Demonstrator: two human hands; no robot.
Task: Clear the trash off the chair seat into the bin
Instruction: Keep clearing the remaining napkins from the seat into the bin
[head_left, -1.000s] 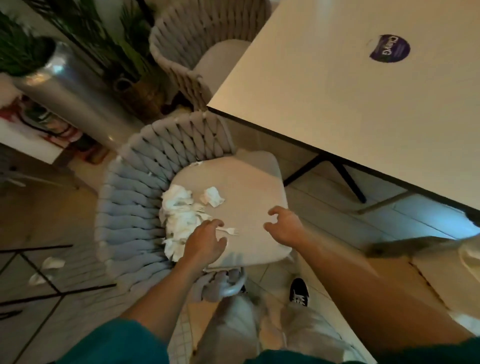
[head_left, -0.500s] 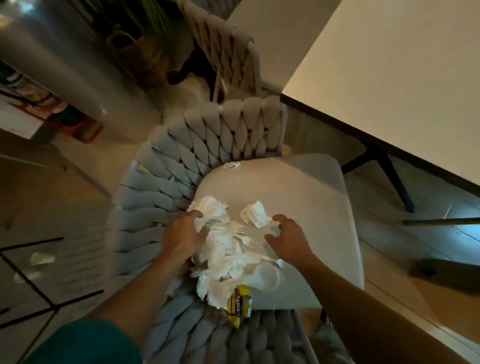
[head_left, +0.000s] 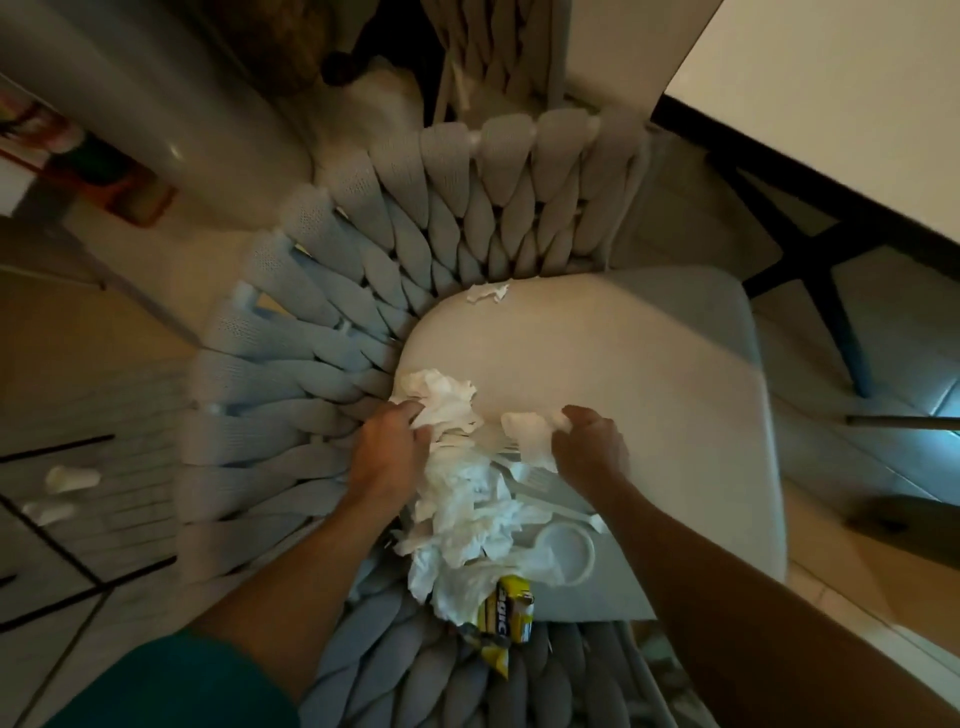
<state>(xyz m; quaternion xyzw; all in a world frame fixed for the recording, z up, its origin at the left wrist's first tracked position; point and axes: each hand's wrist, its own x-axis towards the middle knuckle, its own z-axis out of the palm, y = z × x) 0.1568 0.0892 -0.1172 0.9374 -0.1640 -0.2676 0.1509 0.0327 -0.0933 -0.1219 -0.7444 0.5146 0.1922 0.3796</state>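
With the left hand grasping crumpled napkins and the right hand pinching a tissue wad, sweep inward, trapping the plastic forks and yellow wrapper on the chair seat.

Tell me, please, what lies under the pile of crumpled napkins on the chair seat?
From under the napkins stick out white plastic forks, a clear plastic lid and a yellow wrapper. Whatever else lies beneath is covered.

The only lettering stands on a yellow wrapper at the near edge of the chair seat: bold black letters on a white panel, seen upside down and partly hidden, too incomplete to read as a word.
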